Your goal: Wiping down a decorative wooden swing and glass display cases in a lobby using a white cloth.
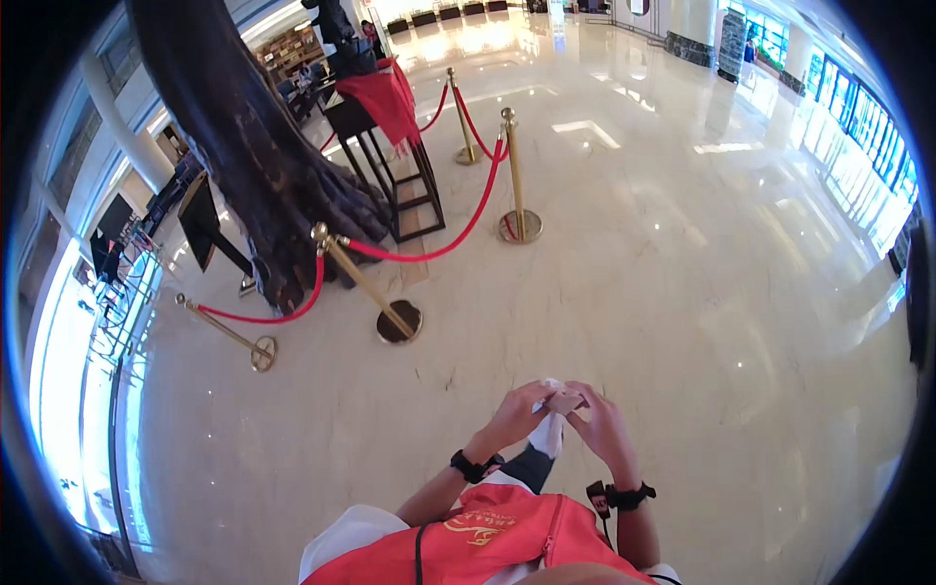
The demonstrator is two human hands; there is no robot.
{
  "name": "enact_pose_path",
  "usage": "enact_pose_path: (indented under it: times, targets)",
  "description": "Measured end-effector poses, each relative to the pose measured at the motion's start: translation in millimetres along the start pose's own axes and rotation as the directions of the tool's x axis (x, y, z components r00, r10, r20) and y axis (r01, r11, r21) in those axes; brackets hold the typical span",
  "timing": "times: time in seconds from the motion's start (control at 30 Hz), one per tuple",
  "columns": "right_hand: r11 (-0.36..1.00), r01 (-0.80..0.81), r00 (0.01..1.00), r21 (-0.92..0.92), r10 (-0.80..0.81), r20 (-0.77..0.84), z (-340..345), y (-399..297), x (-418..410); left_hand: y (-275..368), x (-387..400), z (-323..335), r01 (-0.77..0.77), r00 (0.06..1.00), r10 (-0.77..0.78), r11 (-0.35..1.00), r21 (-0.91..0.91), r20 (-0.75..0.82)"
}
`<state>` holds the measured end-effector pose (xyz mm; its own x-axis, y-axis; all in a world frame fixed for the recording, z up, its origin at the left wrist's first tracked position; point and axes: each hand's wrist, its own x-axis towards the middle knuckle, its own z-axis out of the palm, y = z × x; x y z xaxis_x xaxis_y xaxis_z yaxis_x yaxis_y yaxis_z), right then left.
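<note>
Both of my hands meet in front of me at the lower middle of the view, above a shoe and a dark trouser leg. My left hand [521, 414] grips one side of a small crumpled whitish piece, perhaps paper or tissue [564, 401]. My right hand [601, 428] holds its other side between thumb and fingers. Black straps with small devices sit on both wrists. Below the hands spreads a red vest [504, 534] with a gold print, worn over white sleeves.
Brass stanchions [517, 175] with red ropes [453, 245] surround a large dark tree trunk [248, 146] ahead to the left. Beside it a black stand [420, 191] bears a red cloth [380, 99]. Polished stone floor [658, 314] extends right toward columns [691, 33] and tall windows.
</note>
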<state>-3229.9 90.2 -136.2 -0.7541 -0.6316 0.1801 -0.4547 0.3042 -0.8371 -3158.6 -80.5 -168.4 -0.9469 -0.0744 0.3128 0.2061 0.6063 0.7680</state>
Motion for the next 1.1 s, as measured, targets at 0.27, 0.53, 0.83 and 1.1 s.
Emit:
enact_pose_path:
  times: [0.27,0.53,0.83,1.1]
  targets:
    - [0.979,-0.200,0.976,0.029,0.202,-0.076,-50,99,118,-22,198,3,0.187,0.977,-0.211,0.910,-0.369,-0.025]
    - [0.925,-0.337,0.931,0.176,0.356,-0.084,-105,189,255,-78,366,17,0.048,0.937,0.042,0.968,-0.245,0.348]
    - [0.984,-0.156,0.940,0.087,0.121,0.319,-166,285,525,-178,581,8,0.167,0.883,0.004,0.932,-0.322,0.470]
    - [0.964,0.007,0.985,-0.267,0.039,0.168,-207,385,737,-283,723,-49,0.398,0.914,-0.387,0.912,-0.096,0.120]
